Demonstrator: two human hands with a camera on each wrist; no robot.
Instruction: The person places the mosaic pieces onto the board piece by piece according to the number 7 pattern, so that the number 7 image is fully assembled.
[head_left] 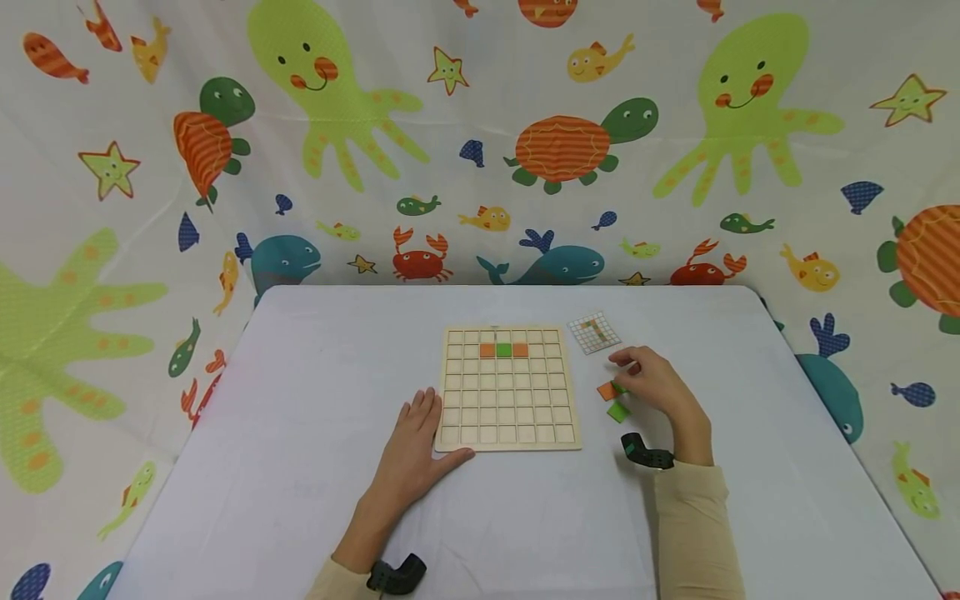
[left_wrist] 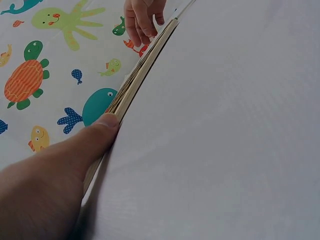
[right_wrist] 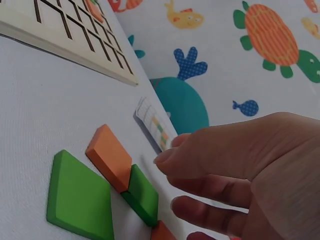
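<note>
A square wooden grid board (head_left: 488,413) lies on the table, with an orange tile (head_left: 487,350), a green tile (head_left: 504,350) and another orange tile (head_left: 521,350) side by side in its second row from the back. My left hand (head_left: 411,450) rests along the board's left edge, fingers straight, its thumb (left_wrist: 97,132) at the front edge. To the right of the board, my right hand (head_left: 654,385) hovers with loosely bent fingers over loose tiles and holds nothing. Among these are a green tile (right_wrist: 80,197), an orange tile (right_wrist: 110,157) and a darker green tile (right_wrist: 143,195), with an orange corner (right_wrist: 162,232) beside it.
A small card (head_left: 594,332) printed with a grid and coloured squares lies by the board's back right corner. White cloth covers the table (head_left: 315,417). Behind it hangs a curtain (head_left: 465,179) with sea animals.
</note>
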